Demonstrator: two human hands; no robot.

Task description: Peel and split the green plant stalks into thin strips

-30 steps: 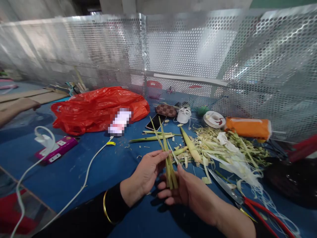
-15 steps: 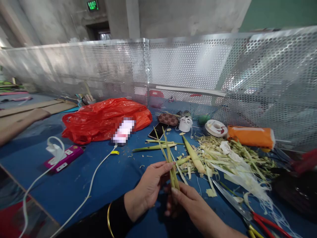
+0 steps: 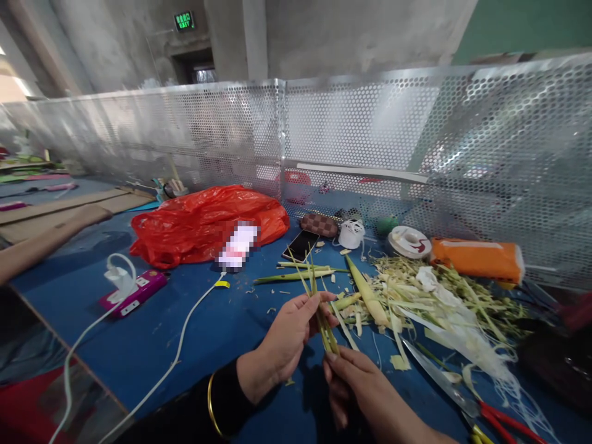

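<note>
My left hand [image 3: 289,342] pinches a thin bundle of green leaf strips [image 3: 319,305] near their middle, thumb and fingers closed on them. My right hand [image 3: 365,391] grips the lower ends of the same strips from below right, fingers curled. The strips stand up and fan out toward the far side. Both hands hover low over the blue table [image 3: 217,320], just left of a pile of pale leaf trimmings [image 3: 435,296]. A gold bangle [image 3: 211,404] sits on my left wrist.
Red-handled scissors [image 3: 467,404] lie right of my right hand. A red plastic bag [image 3: 203,222], a phone [image 3: 301,245], a purple power strip [image 3: 134,293] with white cable, a tape roll [image 3: 409,240] and an orange packet [image 3: 476,259] lie along the perforated metal screen [image 3: 370,135]. Another person's arm [image 3: 41,243] rests far left.
The view has tilted up and shifted, so my hands sit lower in the picture. My right hand slid down the strips; my left hand keeps its pinch on them.
</note>
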